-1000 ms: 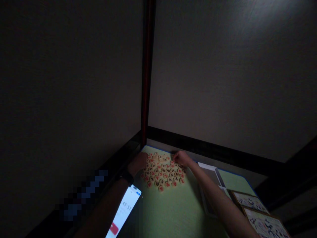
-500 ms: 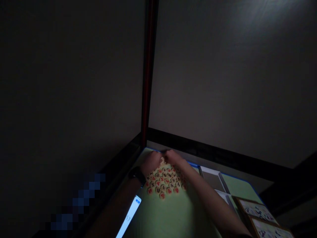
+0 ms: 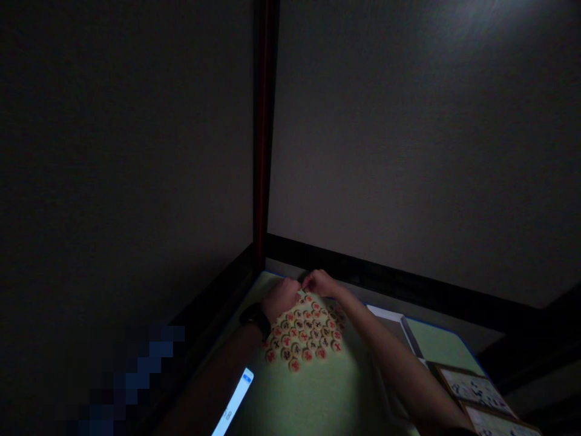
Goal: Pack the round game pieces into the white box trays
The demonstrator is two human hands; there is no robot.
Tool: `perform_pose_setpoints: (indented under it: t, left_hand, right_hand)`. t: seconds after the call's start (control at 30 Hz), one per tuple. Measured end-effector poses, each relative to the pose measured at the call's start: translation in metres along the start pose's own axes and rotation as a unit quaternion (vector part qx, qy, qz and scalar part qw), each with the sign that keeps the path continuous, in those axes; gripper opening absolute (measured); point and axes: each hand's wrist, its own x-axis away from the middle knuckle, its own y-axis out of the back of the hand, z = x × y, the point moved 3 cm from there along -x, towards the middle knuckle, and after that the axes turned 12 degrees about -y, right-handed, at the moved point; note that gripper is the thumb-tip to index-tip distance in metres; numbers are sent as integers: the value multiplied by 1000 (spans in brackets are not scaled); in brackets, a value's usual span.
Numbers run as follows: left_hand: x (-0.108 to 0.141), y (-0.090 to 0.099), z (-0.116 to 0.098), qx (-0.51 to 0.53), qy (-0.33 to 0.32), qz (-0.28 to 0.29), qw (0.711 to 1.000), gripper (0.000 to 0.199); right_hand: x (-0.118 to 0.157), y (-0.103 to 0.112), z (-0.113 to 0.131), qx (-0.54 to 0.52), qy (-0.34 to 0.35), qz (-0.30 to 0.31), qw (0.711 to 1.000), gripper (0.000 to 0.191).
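Note:
Round Chinese chess pieces [image 3: 305,334] with red and black characters lie face up in a cluster on the pale green table [image 3: 318,393]. At the cluster's far edge, my left hand [image 3: 282,297], with a dark watch on its wrist, is closed with its fingers bent down by the pieces. Close to its right, my right hand [image 3: 319,283] is closed in a pinch, fingertips pointing left at the farthest pieces. The fingertips of both hands nearly meet. What either hand holds is too dark and hidden to make out.
A lit phone [image 3: 233,402] lies under my left forearm at the near left. A white-rimmed tray [image 3: 393,318] stands right of my right arm. Beyond it are wood-framed boxes with patterned tops [image 3: 474,387]. Dark walls [image 3: 399,151] meet behind the table corner.
My right hand has lifted slightly and moved a little apart from the left. More of the far pieces show between the hands. The view has shifted slightly.

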Motion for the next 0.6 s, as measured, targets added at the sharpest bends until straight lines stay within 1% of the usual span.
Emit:
perform_pose_setpoints:
  t: [0.13, 0.23, 0.3, 0.47, 0.6]
  left_hand:
    - [-10, -5, 9, -23, -14, -23, 999, 25]
    - [-19, -9, 16, -25, -28, -35, 999, 22]
    - [-26, -11, 18, -21, -42, -42, 998, 23]
    - [-40, -14, 14, -7, -45, -31, 998, 32]
    - [-45, -15, 6, 20, -54, -23, 998, 32]
  right_hand:
    - [6, -6, -10, -36, -8, -6, 999, 34]
    - [12, -8, -16, -48, -16, -20, 999, 36]
    - [16, -8, -19, -52, -22, -30, 998, 36]
    - [26, -10, -26, -50, -27, -36, 998, 36]
    - [33, -9, -30, -35, -28, -36, 998, 35]
